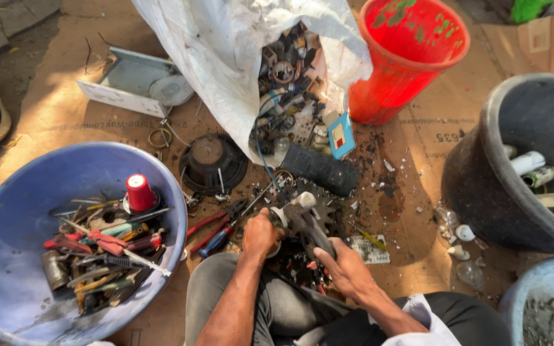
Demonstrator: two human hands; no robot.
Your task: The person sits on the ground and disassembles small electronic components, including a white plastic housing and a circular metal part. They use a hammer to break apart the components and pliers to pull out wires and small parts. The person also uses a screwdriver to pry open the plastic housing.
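Scrap everywhere on the flattened cardboard (pixel 418 192), and right in the middle a hammer (pixel 308 218) is gripped in the right hand (pixel 349 269), fingers wrapped round the handle, pale head up near a toothed metal gear (pixel 320 216). The left hand (pixel 261 234) is clenched on a small part at the hammer's head; what exactly is pinned there can't be made out, but it looks held down so it stays put under a blow.

Everything else seems laid out for reach. A white sack (pixel 226 64) is tipped open toward the knees, so its tangle of plugs and plastic bits spills close. A blue basin (pixel 8 243) on the left is kept full of tools: screwdrivers, pliers, plus a red-capped can (pixel 140 192). Red-handled pliers (pixel 216 227) are left just beside the left hand. A round black speaker part (pixel 213 163) and a long black strip (pixel 318 168) lie between sack and hands. A red bucket (pixel 411 57), a black tub (pixel 508 166) with a few pale tubes and a blue bucket (pixel 546 301) are set to the right, probably for sorted pieces.
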